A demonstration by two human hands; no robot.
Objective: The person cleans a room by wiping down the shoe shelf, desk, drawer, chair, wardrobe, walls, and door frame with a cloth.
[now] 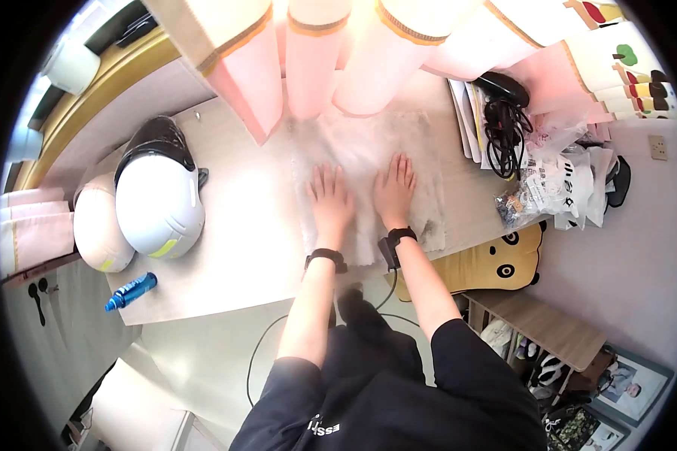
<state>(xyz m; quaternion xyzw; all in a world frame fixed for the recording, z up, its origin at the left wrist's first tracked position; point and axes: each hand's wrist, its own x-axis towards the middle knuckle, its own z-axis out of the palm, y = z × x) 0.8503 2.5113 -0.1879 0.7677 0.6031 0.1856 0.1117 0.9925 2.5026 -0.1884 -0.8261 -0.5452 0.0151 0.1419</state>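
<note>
Both palms rest face down on a thin whitish cloth spread over the light table. My left hand lies toward the left of the cloth, fingers stretched out and pointing to the far side. To the right, my right hand is flat as well, its fingers extended. Neither hand holds anything. The cloth looks wrinkled, with darker smudges near its right edge. Each wrist wears a black band, and a cable hangs down from the right one.
A white helmet and a pale pink helmet stand at the left. A blue bottle lies near the front left edge. Papers, a black cable and plastic bags crowd the right. Pink curtains hang over the back.
</note>
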